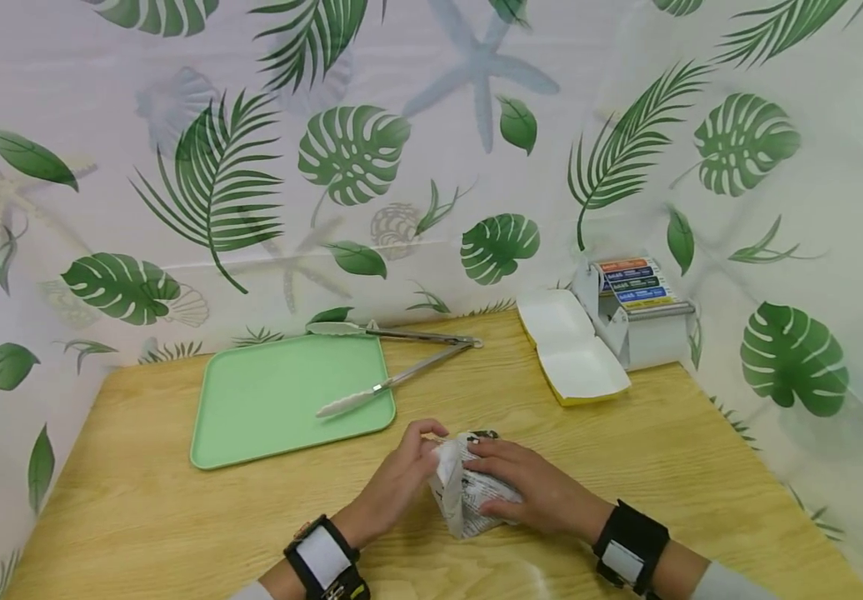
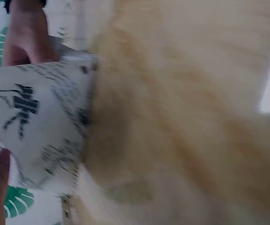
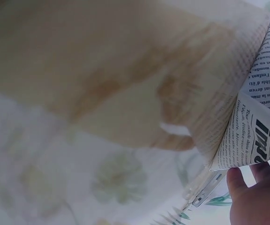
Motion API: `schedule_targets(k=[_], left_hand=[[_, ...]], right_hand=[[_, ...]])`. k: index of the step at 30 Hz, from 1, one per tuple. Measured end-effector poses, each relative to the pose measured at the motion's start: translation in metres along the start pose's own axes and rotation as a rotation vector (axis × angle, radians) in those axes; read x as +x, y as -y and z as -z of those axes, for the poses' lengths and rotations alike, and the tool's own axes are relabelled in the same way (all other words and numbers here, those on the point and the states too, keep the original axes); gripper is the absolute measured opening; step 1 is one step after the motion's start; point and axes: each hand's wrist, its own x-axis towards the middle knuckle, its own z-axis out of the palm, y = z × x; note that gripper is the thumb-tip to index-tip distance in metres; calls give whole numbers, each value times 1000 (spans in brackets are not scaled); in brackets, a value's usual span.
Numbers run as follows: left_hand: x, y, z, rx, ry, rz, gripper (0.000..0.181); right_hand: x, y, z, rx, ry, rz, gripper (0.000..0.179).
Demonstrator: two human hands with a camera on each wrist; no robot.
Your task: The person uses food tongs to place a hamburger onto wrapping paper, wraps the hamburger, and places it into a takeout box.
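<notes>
Newspaper-print wrapping paper [image 1: 479, 492], folded into a bundle, sits on the table before me; its contents are hidden. A flap on its left side stands up. My left hand [image 1: 399, 477] is at that flap, fingers bent loosely with the tips right at the paper. In the left wrist view a gap shows between thumb and finger beside the printed paper [image 2: 41, 117]. My right hand [image 1: 536, 487] rests on the bundle from the right, fingers stretched across its top and thumb along the near side. The right wrist view shows those fingers [image 3: 236, 183] at the paper's edge.
Behind, to the left, lies a green tray [image 1: 281, 396], with spread metal tongs [image 1: 420, 367] partly over it. An opened white and yellow box [image 1: 577, 358] is at the back right, beside a white rack [image 1: 652, 333] of colourful small boxes. Leaf-print sheeting [image 1: 416, 208] surrounds the table.
</notes>
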Motion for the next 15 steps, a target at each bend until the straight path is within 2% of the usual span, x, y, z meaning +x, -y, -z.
schedule_targets(k=[3,4,5,8,10,11,13,15], left_hand=[[-21,15,1,119,-15,-123,31],[-26,17,1,145,-36,-130,34],[-30,19,1,153,-59,-119,34],[-35,21,-2,157,-128,16,31],[-35,21,-6,169,-141,115,38],[-34,20,-8,206,-133,148,41],[-34,20,-12,295,-97,160,47],[-33,18,-16,378,-83,135,48]], right_hand=[[-1,1,0,-3,12,-3,55],[-1,1,0,-2,19,-9,55],[-1,1,0,-2,21,-11,55],[-1,1,2,-3,21,-15,55],[-1,0,2,-4,19,-20,54],[-1,0,2,-2,15,-18,54],[-1,0,2,8,22,-24,54],[-1,1,0,30,33,-34,55]])
